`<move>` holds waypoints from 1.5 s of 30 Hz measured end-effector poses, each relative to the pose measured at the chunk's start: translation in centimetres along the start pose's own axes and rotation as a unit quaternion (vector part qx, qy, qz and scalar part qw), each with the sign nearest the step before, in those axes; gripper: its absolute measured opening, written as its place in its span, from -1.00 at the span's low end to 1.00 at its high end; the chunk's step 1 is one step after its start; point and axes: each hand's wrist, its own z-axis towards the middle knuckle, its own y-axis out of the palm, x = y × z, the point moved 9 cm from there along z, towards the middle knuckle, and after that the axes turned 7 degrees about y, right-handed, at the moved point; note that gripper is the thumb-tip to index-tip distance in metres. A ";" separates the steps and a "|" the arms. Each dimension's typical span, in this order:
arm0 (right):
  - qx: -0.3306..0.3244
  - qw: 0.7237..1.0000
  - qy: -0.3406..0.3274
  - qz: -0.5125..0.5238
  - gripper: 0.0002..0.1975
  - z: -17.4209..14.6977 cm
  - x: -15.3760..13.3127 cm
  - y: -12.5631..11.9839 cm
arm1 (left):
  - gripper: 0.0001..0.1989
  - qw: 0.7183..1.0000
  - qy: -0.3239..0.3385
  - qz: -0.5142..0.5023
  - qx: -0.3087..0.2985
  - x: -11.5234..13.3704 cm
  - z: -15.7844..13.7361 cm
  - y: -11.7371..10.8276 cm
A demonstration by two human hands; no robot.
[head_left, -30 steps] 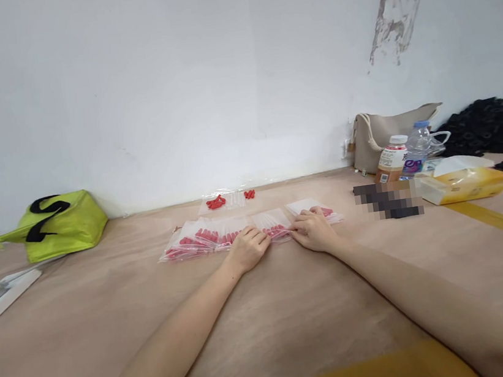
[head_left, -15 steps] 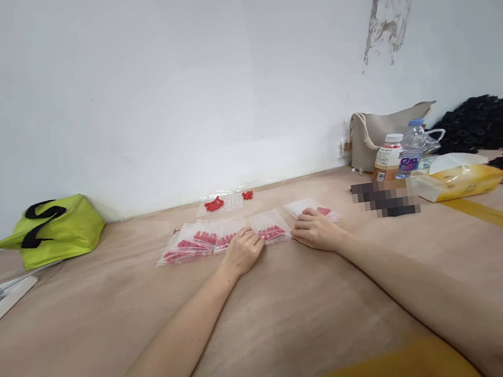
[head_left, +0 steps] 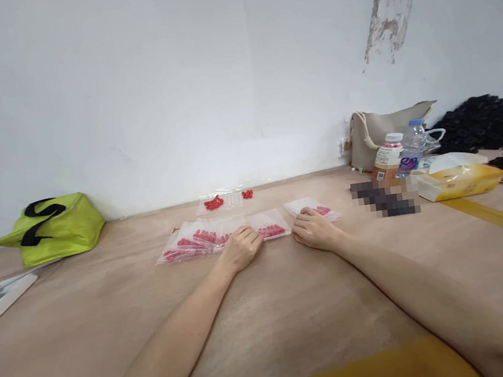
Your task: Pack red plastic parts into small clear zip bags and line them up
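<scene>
Several clear plastic bags (head_left: 202, 233) with red-ended pieces overlap in a row left of centre. Curled across the right end of that row is my left hand (head_left: 242, 247), its fingers pressed together at the lower left edge of a flat plastic bag (head_left: 268, 218) with red pieces along its bottom. The fingertips are hidden, so the grip itself does not show. Farther right, my right hand (head_left: 315, 229) lies with bent, closed fingers on a whitish plastic bag (head_left: 299, 206), partly covering it. Red pieces (head_left: 323, 210) show beside its knuckles.
Behind the row, near the wall, lie loose red pieces (head_left: 214, 203) and clear plastic (head_left: 233, 199). A yellow-green bag (head_left: 62, 229) stands left. To the right are a drink bottle (head_left: 389, 157), a water bottle (head_left: 412, 142), a tissue pack (head_left: 463, 179) and a black heap (head_left: 488, 123).
My left hand has shifted very slightly to the left, and the bag beside it lies a little flatter and higher. My right hand stays nearly where it was.
</scene>
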 end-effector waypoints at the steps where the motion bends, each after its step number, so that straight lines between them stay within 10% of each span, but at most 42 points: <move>1: -0.001 1.000 0.002 0.003 -0.71 0.1 -0.1 -0.1 | -0.76 1.000 -0.001 0.002 0.001 0.0 0.0 -0.1; 15: 0.024 0.999 0.024 0.021 -0.75 3.7 -4.2 0.3 | -0.77 1.000 0.003 0.002 0.023 0.3 0.1 -0.2; 33: -0.002 0.994 0.094 -0.058 -0.74 0.2 0.7 -0.3 | -0.79 0.997 -0.032 -0.038 0.066 -0.3 -0.2 -1.2; 45: -0.023 0.997 0.077 0.015 -0.69 1.4 -1.0 1.1 | -0.81 0.977 -0.161 -0.139 0.029 -2.9 -0.7 0.8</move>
